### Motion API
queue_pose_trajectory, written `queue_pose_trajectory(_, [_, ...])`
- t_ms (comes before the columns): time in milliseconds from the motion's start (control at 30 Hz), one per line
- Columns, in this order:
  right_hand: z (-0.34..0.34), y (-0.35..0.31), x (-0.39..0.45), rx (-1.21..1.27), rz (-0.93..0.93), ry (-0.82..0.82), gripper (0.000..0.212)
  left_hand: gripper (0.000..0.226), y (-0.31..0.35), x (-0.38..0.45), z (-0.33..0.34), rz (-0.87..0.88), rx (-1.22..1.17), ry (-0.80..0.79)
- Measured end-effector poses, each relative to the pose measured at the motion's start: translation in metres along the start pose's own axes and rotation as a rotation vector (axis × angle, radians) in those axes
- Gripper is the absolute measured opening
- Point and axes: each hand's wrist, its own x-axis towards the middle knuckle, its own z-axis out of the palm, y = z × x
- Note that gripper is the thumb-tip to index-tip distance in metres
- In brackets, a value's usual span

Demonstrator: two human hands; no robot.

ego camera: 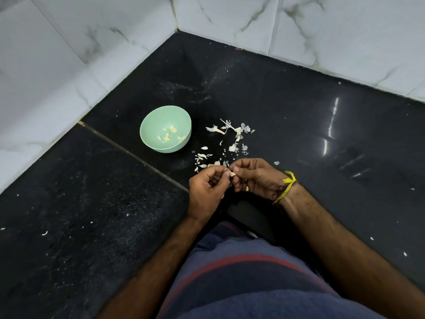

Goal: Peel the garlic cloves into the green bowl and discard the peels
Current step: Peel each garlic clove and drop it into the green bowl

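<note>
A small garlic clove is pinched between the fingertips of my left hand and my right hand, held just above the black counter. The green bowl stands to the upper left of my hands, with several peeled cloves lying inside it. Loose white garlic peels are scattered on the counter to the right of the bowl, and more peels lie just beyond my fingers.
The black stone counter runs into a corner of white marble wall tiles. A seam crosses the counter diagonally. Small white flecks dot the surface. My right wrist wears a yellow thread band.
</note>
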Motion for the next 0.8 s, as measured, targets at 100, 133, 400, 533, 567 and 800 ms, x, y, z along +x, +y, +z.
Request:
queue_pose_trajectory(100, [0.0024, 0.0003, 0.0034, 0.012, 0.022, -0.015, 0.009, 0.006, 0.0009, -0.0018, -0.0004, 0.034, 0.058, 0.028])
queue_pose_trajectory(133, [0.0034, -0.0002, 0.0046, 0.004, 0.025, -0.015, 0.010, 0.005, 0.0002, -0.0012, -0.0009, 0.023, 0.072, 0.031])
queue_pose_trajectory(400, [0.0041, -0.0003, 0.0058, 0.047, 0.039, -0.045, 0.009, 0.009, 0.0006, 0.0042, -0.0034, -0.107, 0.057, -0.021])
queue_pose_trajectory(533, [0.0078, 0.0001, 0.0043, 0.094, 0.034, -0.023, 0.006, 0.009, 0.0021, 0.0050, -0.0063, -0.084, 0.014, -0.035])
queue_pose_trajectory(567, [0.0087, -0.0001, 0.0042, 0.100, 0.033, -0.006, 0.007, 0.014, 0.0033, 0.0040, -0.0071, -0.078, -0.031, -0.043])
queue_pose_trajectory(800, [0.0056, 0.0002, 0.0063, 0.063, 0.048, 0.020, 0.009, 0.018, 0.0020, 0.0049, -0.0079, -0.109, -0.186, -0.047])
